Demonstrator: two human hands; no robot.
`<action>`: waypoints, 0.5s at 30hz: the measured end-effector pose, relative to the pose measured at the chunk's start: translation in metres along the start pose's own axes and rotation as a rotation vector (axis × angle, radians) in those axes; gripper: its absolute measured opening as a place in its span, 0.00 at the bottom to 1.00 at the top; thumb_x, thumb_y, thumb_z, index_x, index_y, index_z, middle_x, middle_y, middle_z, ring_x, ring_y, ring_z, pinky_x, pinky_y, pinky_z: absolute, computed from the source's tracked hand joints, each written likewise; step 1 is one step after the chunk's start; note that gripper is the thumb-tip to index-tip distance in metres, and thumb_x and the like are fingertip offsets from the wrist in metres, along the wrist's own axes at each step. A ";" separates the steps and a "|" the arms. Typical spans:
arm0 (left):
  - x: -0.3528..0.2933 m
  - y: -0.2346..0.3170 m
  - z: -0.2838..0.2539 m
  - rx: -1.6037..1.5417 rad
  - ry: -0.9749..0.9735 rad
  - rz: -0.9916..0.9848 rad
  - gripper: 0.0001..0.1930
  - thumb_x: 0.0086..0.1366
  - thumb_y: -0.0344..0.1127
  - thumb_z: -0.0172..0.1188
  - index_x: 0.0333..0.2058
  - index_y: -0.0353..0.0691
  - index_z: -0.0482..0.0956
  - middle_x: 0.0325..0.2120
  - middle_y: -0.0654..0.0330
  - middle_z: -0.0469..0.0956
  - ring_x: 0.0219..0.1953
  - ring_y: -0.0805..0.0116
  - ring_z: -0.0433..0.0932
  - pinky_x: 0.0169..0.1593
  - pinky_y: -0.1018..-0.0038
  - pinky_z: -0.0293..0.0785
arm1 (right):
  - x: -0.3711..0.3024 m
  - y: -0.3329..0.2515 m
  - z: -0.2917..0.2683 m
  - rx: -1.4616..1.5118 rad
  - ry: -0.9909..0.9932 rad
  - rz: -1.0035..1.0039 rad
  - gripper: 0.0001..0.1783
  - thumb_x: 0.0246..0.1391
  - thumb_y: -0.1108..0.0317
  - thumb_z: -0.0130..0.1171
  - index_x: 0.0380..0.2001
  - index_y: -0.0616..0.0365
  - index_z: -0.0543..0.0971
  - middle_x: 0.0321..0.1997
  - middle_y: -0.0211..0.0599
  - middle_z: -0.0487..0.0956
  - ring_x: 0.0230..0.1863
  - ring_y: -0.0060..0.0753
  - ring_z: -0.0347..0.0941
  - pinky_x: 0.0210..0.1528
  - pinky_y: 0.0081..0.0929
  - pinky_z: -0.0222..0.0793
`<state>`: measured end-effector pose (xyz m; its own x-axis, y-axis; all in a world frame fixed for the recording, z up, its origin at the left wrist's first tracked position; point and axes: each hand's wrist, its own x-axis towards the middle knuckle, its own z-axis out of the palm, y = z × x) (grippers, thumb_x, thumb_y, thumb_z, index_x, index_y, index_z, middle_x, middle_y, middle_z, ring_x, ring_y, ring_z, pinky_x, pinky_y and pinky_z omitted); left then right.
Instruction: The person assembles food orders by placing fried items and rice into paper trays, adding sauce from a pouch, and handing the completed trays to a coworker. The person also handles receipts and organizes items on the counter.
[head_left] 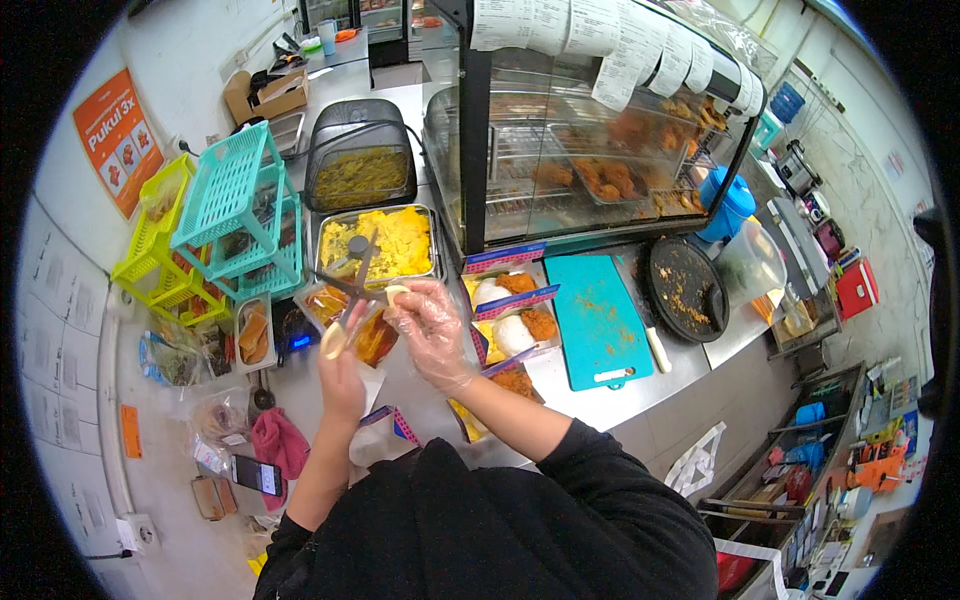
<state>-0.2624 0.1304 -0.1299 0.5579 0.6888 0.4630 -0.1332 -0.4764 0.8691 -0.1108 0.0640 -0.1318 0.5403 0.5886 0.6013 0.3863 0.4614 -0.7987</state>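
L hand bare, grip closed round the handles of dark scissors; blades spread open, pointing up and away over the tabletop. R hand in clear plastic glove, fingertips pinched on a small pale-yellow piece, held just beside the scissor blades; can't tell if touching. Both hands raised above tabletop, in front of metal tray of yellow food. R of hands: open food boxes w/ rice and fried pieces, then teal cutting board w/ crumbs, then round dark pan. Behind: glass warmer cabinet w/ fried food. L side: teal and yellow-green baskets. Near L elbow: pink cloth, phone.
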 end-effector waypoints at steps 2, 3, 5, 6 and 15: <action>0.004 -0.005 -0.003 -0.402 0.153 -0.361 0.27 0.75 0.42 0.35 0.63 0.31 0.68 0.63 0.48 0.68 0.65 0.58 0.67 0.66 0.63 0.65 | 0.002 0.001 -0.006 0.013 0.011 0.005 0.10 0.54 0.78 0.64 0.41 0.62 0.82 0.47 0.44 0.76 0.48 0.42 0.75 0.50 0.32 0.72; 0.008 -0.006 -0.004 -0.504 0.200 -0.382 0.28 0.75 0.45 0.34 0.63 0.32 0.68 0.63 0.48 0.68 0.66 0.59 0.67 0.66 0.62 0.65 | 0.003 0.001 -0.007 -0.073 0.016 -0.037 0.10 0.54 0.79 0.64 0.41 0.62 0.82 0.46 0.44 0.76 0.48 0.43 0.75 0.50 0.32 0.72; 0.016 -0.002 0.000 -0.494 0.311 -0.452 0.34 0.78 0.54 0.25 0.67 0.34 0.63 0.65 0.51 0.66 0.68 0.61 0.63 0.68 0.63 0.61 | 0.005 0.000 -0.002 0.027 -0.068 0.010 0.09 0.55 0.78 0.64 0.41 0.62 0.81 0.47 0.45 0.76 0.48 0.44 0.75 0.51 0.34 0.72; 0.019 0.001 0.005 -0.513 0.280 -0.346 0.35 0.78 0.55 0.24 0.67 0.34 0.62 0.65 0.51 0.66 0.68 0.61 0.62 0.69 0.63 0.59 | 0.004 -0.002 0.003 0.071 -0.100 0.042 0.09 0.55 0.77 0.64 0.41 0.62 0.81 0.47 0.45 0.75 0.48 0.44 0.75 0.51 0.35 0.72; 0.034 0.011 0.026 -0.311 0.197 -0.134 0.31 0.80 0.50 0.27 0.67 0.33 0.62 0.68 0.53 0.63 0.71 0.62 0.59 0.72 0.66 0.52 | -0.020 0.006 0.014 0.494 -0.451 0.329 0.13 0.62 0.71 0.59 0.49 0.60 0.74 0.48 0.33 0.71 0.56 0.25 0.66 0.60 0.31 0.66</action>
<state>-0.2235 0.1338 -0.1089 0.4232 0.8400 0.3397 -0.3286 -0.2071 0.9215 -0.1297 0.0641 -0.1487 0.1698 0.9141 0.3684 -0.1807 0.3963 -0.9002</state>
